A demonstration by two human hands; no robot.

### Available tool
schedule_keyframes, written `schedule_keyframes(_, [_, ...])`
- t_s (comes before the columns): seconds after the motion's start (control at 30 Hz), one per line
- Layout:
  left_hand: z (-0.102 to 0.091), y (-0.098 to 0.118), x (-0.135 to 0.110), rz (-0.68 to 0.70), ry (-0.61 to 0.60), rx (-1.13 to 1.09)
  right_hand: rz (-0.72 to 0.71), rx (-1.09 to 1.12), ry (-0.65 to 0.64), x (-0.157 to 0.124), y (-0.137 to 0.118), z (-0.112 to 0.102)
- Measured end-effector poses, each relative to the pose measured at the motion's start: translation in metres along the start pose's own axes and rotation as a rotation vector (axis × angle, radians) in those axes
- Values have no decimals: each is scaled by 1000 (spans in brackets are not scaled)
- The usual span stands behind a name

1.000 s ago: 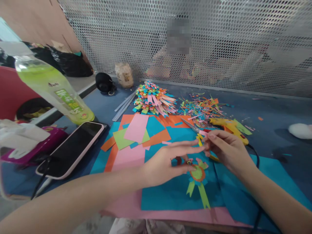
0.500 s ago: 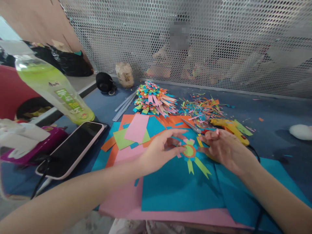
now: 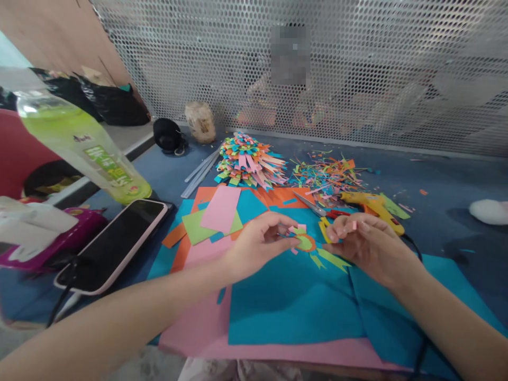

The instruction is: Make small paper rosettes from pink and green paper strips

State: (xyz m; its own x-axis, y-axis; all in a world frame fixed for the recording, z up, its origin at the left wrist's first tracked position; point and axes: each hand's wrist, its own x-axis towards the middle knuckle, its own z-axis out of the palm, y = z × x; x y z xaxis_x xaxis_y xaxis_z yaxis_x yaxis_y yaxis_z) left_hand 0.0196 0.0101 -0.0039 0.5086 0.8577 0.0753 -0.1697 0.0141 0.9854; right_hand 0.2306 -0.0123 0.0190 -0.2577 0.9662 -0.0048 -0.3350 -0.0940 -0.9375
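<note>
My left hand [image 3: 264, 241] pinches the left edge of a small paper rosette [image 3: 305, 242] between thumb and fingers. The rosette has a green centre, an orange ring, pink loops at the top and two notched green tails. It is held above a blue paper sheet [image 3: 293, 307]. Just to the right, my right hand [image 3: 369, 243] is closed, with a tiny pink paper strip [image 3: 354, 225] between thumb and forefinger. Beside the right fingers lie scissors [image 3: 311, 205] with red handles, a yellow object [image 3: 325, 230] partly hidden by the hand, and a yellow glue gun [image 3: 377, 209].
Finished rosettes [image 3: 250, 161] are heaped behind the sheets, near clear glue sticks [image 3: 201, 172]. Paper scraps [image 3: 327, 177] lie to their right. A phone [image 3: 113, 246] and a tilted-looking drink bottle [image 3: 83, 143] are at left. A perforated metal panel [image 3: 222, 63] closes off the back.
The rosette has tilted in my left hand, and its green tails now point more to the right. My right fingers have drawn in, and the pink strip shows more clearly.
</note>
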Motion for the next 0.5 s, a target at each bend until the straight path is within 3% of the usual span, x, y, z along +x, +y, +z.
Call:
schedule_keyframes(0.27, [-2,1,-2,-18,-10,-52,-273,-314,183,1,-1,-1])
schedule_keyframes(0.5, [0,1,-1,-59,11,-106,-346,-574,123,-3,2,-10])
